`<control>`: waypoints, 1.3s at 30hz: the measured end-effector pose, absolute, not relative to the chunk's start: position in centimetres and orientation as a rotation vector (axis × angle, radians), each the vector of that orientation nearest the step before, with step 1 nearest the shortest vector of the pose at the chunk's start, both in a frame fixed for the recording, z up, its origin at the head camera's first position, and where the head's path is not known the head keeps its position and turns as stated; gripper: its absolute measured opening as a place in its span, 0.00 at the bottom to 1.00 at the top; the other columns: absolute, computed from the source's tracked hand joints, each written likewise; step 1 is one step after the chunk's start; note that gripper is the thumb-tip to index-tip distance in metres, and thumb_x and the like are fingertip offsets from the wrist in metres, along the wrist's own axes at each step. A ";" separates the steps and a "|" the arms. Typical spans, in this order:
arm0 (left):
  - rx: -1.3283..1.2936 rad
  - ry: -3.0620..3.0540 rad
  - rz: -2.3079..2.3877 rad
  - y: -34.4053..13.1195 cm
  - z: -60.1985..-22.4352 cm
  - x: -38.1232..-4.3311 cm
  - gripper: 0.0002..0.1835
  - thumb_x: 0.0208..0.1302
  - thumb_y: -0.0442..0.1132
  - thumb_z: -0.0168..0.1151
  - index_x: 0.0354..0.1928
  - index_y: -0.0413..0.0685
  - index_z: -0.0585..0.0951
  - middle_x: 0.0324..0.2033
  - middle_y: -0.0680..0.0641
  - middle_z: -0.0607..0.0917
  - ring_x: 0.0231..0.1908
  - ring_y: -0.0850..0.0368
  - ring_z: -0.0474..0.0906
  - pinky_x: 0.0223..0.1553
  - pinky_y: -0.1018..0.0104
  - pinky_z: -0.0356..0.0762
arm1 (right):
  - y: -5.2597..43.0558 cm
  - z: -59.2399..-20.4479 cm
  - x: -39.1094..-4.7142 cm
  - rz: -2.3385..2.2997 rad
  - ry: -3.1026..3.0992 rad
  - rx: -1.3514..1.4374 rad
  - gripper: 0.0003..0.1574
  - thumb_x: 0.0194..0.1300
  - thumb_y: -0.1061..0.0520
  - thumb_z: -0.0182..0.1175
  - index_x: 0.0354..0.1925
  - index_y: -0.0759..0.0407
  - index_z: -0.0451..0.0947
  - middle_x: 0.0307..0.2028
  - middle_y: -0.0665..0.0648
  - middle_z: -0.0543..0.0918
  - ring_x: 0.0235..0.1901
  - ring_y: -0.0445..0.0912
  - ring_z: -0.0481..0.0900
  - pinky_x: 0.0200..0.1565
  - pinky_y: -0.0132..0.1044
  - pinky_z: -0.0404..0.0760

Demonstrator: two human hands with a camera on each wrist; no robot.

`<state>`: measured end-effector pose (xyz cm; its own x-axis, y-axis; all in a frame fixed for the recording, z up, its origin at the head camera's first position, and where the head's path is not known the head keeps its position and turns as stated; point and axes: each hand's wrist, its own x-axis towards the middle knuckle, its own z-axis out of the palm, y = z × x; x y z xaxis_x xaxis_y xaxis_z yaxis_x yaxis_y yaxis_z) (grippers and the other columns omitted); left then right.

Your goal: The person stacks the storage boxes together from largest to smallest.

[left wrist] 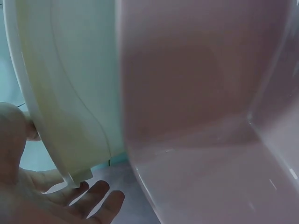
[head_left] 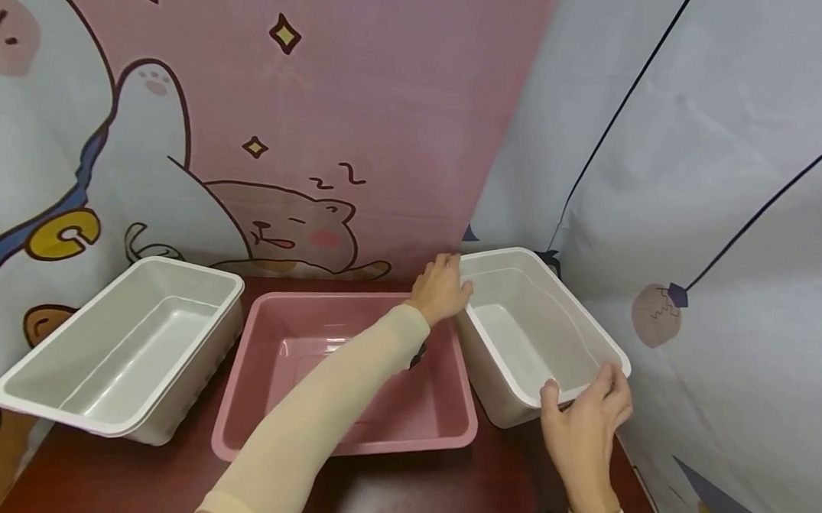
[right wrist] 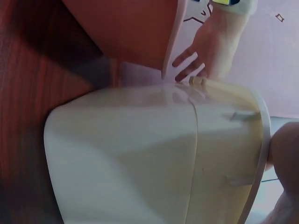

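A deep white plastic bin (head_left: 546, 316) stands at the right, slightly askew beside a pink basin (head_left: 404, 409). My left hand (head_left: 440, 288) reaches across the basin and holds the bin's far left corner. In the left wrist view, the thumb lies at the bin's rim (left wrist: 33, 102) while several fingers spread below its corner. At the near right corner, my right hand (head_left: 586, 429) grips the rim, with thumb and fingers apart along it. The right wrist view shows the bin's outer end wall (right wrist: 126, 154) close up, its base near the tabletop.
A second white bin (head_left: 185, 377) stands at the left of the pink basin. All three containers are on a dark red-brown wooden table (head_left: 435, 491). A printed cartoon cloth (head_left: 390, 95) hangs close behind, and a pale cloth (head_left: 743, 225) borders the right side.
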<state>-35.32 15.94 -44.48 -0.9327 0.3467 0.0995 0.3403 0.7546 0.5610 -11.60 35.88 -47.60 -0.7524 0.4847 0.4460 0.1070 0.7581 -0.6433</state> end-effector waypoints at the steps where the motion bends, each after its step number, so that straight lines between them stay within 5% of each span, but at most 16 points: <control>1: 0.569 2.932 0.938 16.0 -44.5 -35.4 0.40 0.89 0.54 0.59 0.91 0.42 0.65 0.85 0.38 0.74 0.80 0.38 0.77 0.80 0.39 0.81 | 35.7 -47.6 -11.5 0.810 -2.340 -0.475 0.66 0.71 0.55 0.69 0.90 0.80 0.47 0.86 0.86 0.52 0.83 0.84 0.50 0.73 0.84 0.64; 10: 0.577 2.894 1.025 16.1 -44.7 -35.9 0.41 0.88 0.48 0.60 0.91 0.35 0.63 0.84 0.33 0.73 0.77 0.36 0.81 0.82 0.46 0.80 | 35.4 -47.1 -11.1 0.900 -2.516 -0.744 0.74 0.84 0.42 0.60 0.91 0.76 0.20 0.92 0.84 0.33 0.87 0.85 0.50 0.74 0.90 0.64; 20: 0.614 2.892 1.064 16.1 -44.8 -36.1 0.40 0.86 0.44 0.60 0.89 0.29 0.64 0.83 0.30 0.73 0.74 0.33 0.85 0.80 0.47 0.82 | 35.6 -47.7 -11.3 0.966 -2.452 -0.658 0.71 0.84 0.48 0.62 0.91 0.77 0.23 0.87 0.88 0.45 0.81 0.86 0.59 0.77 0.82 0.66; 39: 0.585 2.901 1.098 15.6 -43.0 -34.9 0.39 0.85 0.43 0.64 0.88 0.30 0.67 0.78 0.31 0.76 0.66 0.36 0.88 0.74 0.48 0.87 | 35.8 -46.8 -11.5 0.930 -2.254 -0.528 0.70 0.77 0.55 0.65 0.94 0.71 0.32 0.88 0.84 0.51 0.87 0.79 0.56 0.87 0.72 0.61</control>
